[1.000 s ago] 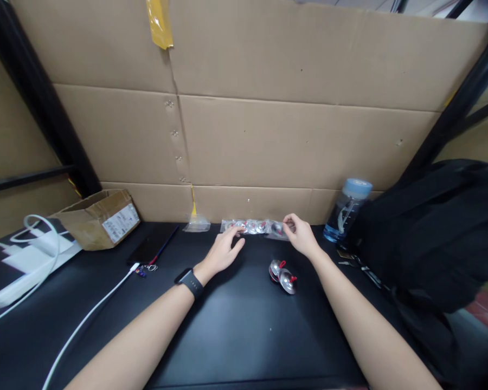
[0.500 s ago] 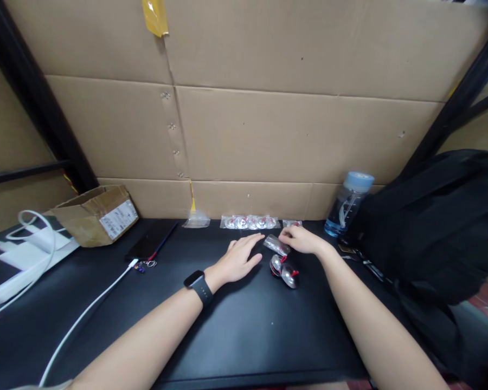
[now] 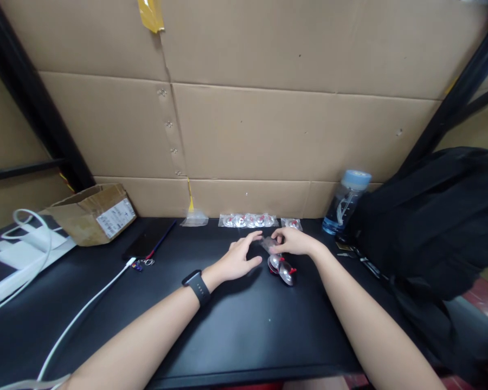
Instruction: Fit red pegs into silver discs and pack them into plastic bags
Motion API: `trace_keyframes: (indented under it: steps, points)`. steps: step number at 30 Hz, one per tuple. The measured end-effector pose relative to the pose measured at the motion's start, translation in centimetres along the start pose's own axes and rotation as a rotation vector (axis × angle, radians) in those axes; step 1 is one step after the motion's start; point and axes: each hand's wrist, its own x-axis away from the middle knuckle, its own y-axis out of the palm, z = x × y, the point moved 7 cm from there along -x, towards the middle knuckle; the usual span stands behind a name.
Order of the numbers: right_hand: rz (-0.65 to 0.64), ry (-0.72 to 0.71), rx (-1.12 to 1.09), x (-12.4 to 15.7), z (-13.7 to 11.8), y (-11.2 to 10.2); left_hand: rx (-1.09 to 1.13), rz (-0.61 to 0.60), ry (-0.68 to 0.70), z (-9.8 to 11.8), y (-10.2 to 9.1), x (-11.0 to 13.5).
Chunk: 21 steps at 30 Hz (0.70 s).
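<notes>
My right hand (image 3: 293, 242) pinches a small clear plastic packet (image 3: 269, 244) just above the black table (image 3: 228, 325). My left hand (image 3: 239, 257), with a black watch on its wrist, hovers beside it with fingers spread, its fingertips close to the packet. Directly below the right hand lie two shiny metal discs with red parts (image 3: 282, 268). Along the cardboard wall sits a row of several clear packets (image 3: 248, 220) holding similar silver and red pieces, and one separate packet (image 3: 291, 223) to their right.
A blue-capped water bottle (image 3: 346, 201) and a black bag (image 3: 435, 216) stand at the right. At the left are an open cardboard box (image 3: 92, 212), a black phone (image 3: 148, 242) with keys, a white cable (image 3: 85, 311) and white items (image 3: 20, 249). An empty clear bag (image 3: 194, 219) lies by the wall.
My right hand took one packet from the row by the wall and brought it toward me, over the metal discs. My left hand drew back from the row and moved right beside it.
</notes>
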Motion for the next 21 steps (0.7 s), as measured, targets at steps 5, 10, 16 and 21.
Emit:
trace_keyframes:
  steps: [5, 10, 16, 21]
  points:
    - [0.115, 0.06, 0.066, -0.1, 0.4, -0.3, -0.048, -0.027, 0.047, 0.5, 0.1, 0.1]
    - [0.229, 0.035, 0.017, -0.7, 1.1, -0.5, -0.134, -0.048, 0.075, 0.8, 0.5, 0.0]
    - [0.417, -0.129, -0.355, -1.0, 0.5, -1.5, -0.192, -0.044, 0.062, 0.5, 0.5, 0.0]
    - [0.394, -0.25, -0.685, -0.7, -1.0, -1.9, -0.241, -0.045, 0.083, 0.1, 0.5, 0.0]
